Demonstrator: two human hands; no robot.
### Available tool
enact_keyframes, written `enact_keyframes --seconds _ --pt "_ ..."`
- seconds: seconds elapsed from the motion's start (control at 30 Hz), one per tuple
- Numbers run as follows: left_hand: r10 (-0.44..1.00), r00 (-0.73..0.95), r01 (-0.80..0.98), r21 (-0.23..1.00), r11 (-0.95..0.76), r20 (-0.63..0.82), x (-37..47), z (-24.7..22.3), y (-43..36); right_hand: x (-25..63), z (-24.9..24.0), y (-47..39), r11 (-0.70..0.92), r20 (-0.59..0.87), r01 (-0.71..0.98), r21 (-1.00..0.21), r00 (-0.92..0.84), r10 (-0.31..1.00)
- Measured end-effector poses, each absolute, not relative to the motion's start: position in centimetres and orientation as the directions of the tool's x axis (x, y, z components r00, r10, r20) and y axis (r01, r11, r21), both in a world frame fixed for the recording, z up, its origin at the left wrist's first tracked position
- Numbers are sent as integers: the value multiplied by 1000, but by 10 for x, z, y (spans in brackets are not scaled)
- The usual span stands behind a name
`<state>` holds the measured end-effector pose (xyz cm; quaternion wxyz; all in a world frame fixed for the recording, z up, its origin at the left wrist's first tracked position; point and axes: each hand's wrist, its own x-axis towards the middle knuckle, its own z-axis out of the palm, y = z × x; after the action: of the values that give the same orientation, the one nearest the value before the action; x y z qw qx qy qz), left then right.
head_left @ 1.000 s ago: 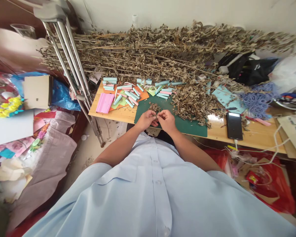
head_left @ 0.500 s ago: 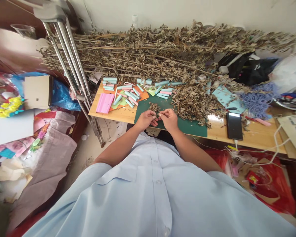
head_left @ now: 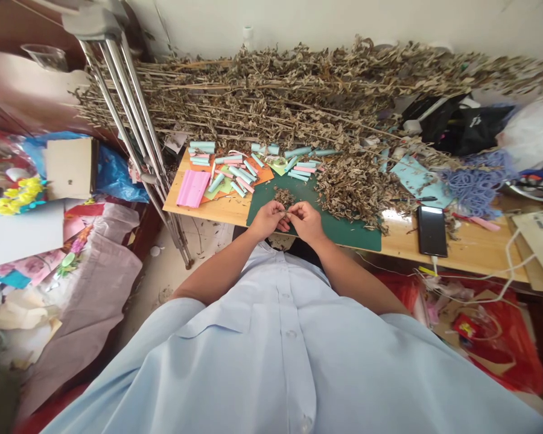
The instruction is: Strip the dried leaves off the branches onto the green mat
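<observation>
My left hand (head_left: 268, 219) is closed in a pinch at the front edge of the dark green mat (head_left: 355, 239). Fingertip to fingertip with it, my right hand (head_left: 308, 222) pinches too. A small brownish scrap, seemingly dried leaf, shows between them. Just beyond the fingers lies a small heap of crumbled leaf (head_left: 284, 196). A larger pile of dried leaves (head_left: 350, 193) covers the mat's right side. Rolled paper tubes (head_left: 241, 175), pale blue and pink, lie behind and to the left.
Long dried stalks (head_left: 262, 96) stretch along the wall. Metal crutches (head_left: 138, 120) lean at the table's left. A pink folded paper (head_left: 193, 188) lies near the left corner. To the right are a phone (head_left: 431, 231) on a cable, a pen (head_left: 416, 199) and purple cord (head_left: 473, 184).
My right hand has shifted slightly left, so its fingertips now meet those of my left hand. The left hand stays almost where it was.
</observation>
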<state>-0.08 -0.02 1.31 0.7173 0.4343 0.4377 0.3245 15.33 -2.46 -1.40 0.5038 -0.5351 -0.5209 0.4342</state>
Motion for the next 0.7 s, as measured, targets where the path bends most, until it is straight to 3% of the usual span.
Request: enact_keyframes --seconds 0.23,0.43,0.7 --pt "842 420 -42 919 392 -340 -3 18 -1 153 -17 -25 27 35 92 -995 87 996" --pt "827 471 -90 916 391 -307 -6 16 1 158 -10 -18 -80 -81 -78 -994 10 997" --pt "837 469 -193 892 408 -282 -10 10 3 166 -10 -13 -77 -82 -85 -993 52 995"
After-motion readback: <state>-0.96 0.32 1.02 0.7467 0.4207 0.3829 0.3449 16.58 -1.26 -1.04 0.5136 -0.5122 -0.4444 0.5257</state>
